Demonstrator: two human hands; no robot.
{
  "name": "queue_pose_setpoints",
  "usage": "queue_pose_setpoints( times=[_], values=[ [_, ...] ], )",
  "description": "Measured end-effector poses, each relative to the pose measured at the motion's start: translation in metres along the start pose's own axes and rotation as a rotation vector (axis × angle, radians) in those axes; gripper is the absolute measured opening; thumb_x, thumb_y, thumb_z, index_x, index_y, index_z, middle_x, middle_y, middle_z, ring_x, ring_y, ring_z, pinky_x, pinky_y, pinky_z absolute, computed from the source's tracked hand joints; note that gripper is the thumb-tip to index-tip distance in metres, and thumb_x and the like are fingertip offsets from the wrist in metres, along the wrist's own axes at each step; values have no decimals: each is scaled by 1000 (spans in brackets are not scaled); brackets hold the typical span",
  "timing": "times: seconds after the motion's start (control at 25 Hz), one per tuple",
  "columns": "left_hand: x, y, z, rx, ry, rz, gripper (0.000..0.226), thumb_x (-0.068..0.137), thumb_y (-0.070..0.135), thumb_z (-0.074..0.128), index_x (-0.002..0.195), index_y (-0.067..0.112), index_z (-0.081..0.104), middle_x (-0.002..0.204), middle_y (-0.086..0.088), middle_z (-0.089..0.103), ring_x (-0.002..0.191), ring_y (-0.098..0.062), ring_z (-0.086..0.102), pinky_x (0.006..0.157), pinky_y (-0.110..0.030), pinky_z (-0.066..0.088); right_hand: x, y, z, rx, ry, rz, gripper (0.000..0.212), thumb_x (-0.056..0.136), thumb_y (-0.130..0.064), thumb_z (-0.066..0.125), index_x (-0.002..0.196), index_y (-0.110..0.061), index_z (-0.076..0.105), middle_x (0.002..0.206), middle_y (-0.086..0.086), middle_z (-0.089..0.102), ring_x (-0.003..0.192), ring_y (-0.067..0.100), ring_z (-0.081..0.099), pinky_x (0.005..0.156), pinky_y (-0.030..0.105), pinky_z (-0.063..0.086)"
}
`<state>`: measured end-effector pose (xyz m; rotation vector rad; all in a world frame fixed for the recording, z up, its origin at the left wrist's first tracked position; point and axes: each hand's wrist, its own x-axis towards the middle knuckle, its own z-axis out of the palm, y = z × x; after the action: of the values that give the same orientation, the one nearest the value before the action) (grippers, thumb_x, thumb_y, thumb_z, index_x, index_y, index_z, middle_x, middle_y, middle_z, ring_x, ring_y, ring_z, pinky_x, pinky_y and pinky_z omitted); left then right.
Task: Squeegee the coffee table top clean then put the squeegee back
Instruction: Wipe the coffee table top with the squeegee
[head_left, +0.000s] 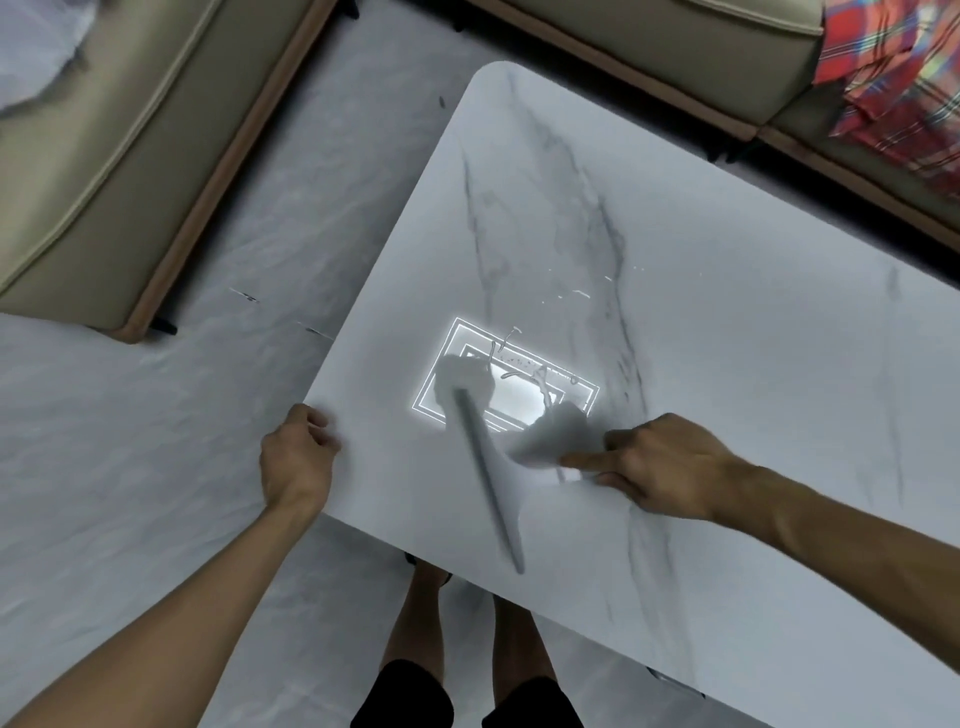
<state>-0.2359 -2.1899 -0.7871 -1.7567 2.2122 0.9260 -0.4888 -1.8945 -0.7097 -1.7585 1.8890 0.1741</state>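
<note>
Right grip (660, 462) round squeegee (550, 434); left grip (296, 457) curled on table (727, 312) edge.

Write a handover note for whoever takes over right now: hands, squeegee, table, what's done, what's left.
Left hand: fingers curled over the near corner edge of the white marble-look coffee table, apparently steadying it.
Right hand: grips the pale grey squeegee by its handle, index finger pointing along it. The blade is at the table top and motion-blurred.
Done: cannot tell how much of the top has been wiped.
Left: water streaks lie just beyond the blade, in the glare of a reflected lamp. Pull them off, then put the squeegee back. Its storage place is not in view.
</note>
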Motion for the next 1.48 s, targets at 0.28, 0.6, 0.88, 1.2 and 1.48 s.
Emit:
queue_pose_setpoints(
  times=[0.28, 0.6, 0.88, 1.2, 1.48],
  values=[
    [26, -13, -31, -108, 151, -88, 20, 97, 8, 45, 95, 2, 65, 78, -16, 71, 76, -30, 67, 81, -37, 55, 168, -110, 5, 16, -96, -273, 45, 99, -28, 46, 143, -38, 40, 109, 2, 67, 96, 27, 65, 75, 34, 48],
    [30, 19, -10, -29, -61, -23, 30, 96, 15, 48, 125, 10, 48, 124, -18, 60, 103, -35, 59, 81, -32, 44, 143, -21, -7, 153, 3, 69, 42, 100, -40, 36, 140, -53, 34, 113, -3, 64, 102, 28, 63, 76, 34, 46],
    [14, 91, 42, 103, -328, 232, 34, 83, 9, 61, 115, 10, 51, 122, -7, 52, 111, -27, 55, 86, -31, 42, 11, 60, 13, 265, 60, 436, 45, 99, -36, 39, 140, -53, 36, 88, -5, 60, 86, 29, 63, 67, 32, 44],
    [2, 149, 85, 259, -397, 401, 38, 73, 10, 66, 108, 10, 54, 136, -14, 38, 125, -33, 43, 106, -42, 40, -66, 84, 8, 296, 123, 707, 40, 101, -45, 30, 141, -47, 37, 100, -5, 67, 92, 27, 63, 73, 36, 48],
    [17, 176, 113, 355, -447, 315, 36, 83, 6, 46, 118, 3, 42, 154, -37, 2, 147, -45, 2, 120, -45, 13, 73, 205, -52, 610, 541, 967, 23, 101, -37, 29, 100, -19, 43, 95, 18, 61, 83, 40, 56, 70, 40, 45]
  ],
)
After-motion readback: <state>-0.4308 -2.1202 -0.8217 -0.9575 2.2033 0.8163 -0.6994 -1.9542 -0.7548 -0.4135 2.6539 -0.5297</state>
